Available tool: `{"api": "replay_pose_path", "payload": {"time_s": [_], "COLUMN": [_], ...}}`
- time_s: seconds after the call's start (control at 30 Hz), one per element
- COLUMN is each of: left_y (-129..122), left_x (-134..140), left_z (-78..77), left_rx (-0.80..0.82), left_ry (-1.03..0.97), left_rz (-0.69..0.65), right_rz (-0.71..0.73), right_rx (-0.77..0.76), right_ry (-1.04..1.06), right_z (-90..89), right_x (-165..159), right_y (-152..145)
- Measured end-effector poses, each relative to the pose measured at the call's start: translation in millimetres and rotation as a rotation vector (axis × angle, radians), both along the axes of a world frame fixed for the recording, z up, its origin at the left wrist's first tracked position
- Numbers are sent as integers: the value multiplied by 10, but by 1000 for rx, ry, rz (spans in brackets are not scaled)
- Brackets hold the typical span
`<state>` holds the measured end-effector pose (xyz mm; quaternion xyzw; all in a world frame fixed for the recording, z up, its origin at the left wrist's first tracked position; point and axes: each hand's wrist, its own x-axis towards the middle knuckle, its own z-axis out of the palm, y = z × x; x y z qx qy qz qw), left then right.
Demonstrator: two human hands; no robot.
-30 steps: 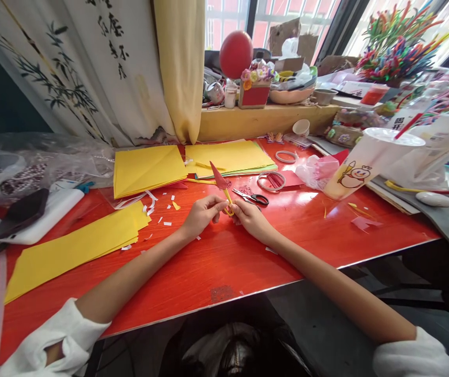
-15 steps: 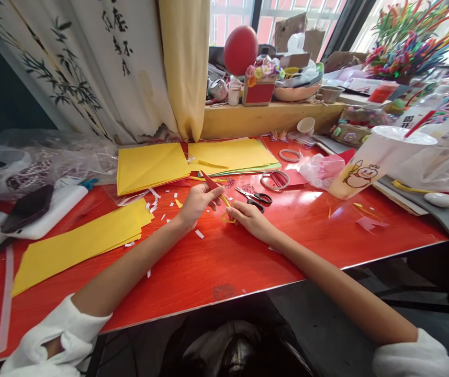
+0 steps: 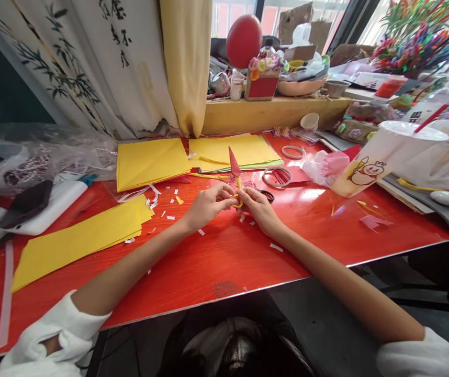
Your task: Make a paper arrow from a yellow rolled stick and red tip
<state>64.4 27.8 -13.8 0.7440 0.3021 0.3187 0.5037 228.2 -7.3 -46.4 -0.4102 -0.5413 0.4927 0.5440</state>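
A small paper craft piece, with a red pointed paper top [image 3: 234, 163] and a thin yellow strip [image 3: 239, 183] below it, stands upright between my hands over the table. My right hand [image 3: 259, 208] pinches the yellow strip at its base. From the other side, the fingers of my left hand [image 3: 209, 207] close on the strip's lower, curled part. Fingers partly hide that lower part. Just behind my right hand shows a black handle of the scissors [image 3: 267, 196]; the rest of them is covered.
Yellow paper stacks lie behind [image 3: 149, 162] and to the left [image 3: 79, 241] on the red table [image 3: 193, 277]. White paper scraps [image 3: 170, 218] are scattered near my hands. A drink cup [image 3: 385, 157], tape rolls [image 3: 277, 177] and a pink plastic bag [image 3: 326, 166] stand right.
The red point has swung from leaning left to upright. My left hand has let go near the red top and moved down to the yellow strip; my right hand now covers much of the scissors.
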Motion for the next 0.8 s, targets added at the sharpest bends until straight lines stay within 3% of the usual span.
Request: {"api": "replay_pose_path", "payload": {"time_s": [0.3,0.47,0.8], "left_y": [5,32,-26], "left_x": [-29,-45,-4], "left_z": [-30,-63,-184], "left_rx": [373,478,556], "left_ry": [54,83,108], "left_rz": [40,85,160], "right_rz": [122,169,83], "right_rx": [-110,-187,-148], "right_ry": [215,366,229], "right_z": [-4,45,12], "right_x": [-14,-31,-24], "right_y": [-14,-13,-39]}}
